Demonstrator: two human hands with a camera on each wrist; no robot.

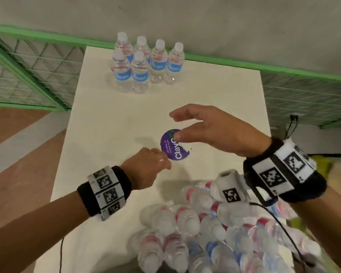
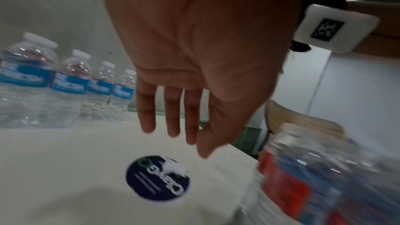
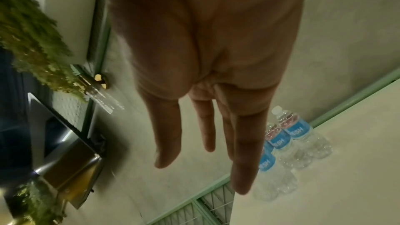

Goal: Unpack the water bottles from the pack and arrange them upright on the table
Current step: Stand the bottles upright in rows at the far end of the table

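Several clear water bottles with blue labels stand upright in a cluster at the far end of the white table. The shrink-wrapped pack of bottles lies at the near edge, its bottles on their sides. My left hand hovers just beyond the pack with straight fingers and holds nothing. My right hand is open above the middle of the table, thumb and fingers spread, also holding nothing.
A round purple sticker is stuck on the tabletop under my hands. A green wire-mesh railing runs behind and left of the table, with a grey wall beyond. A black cable crosses the pack.
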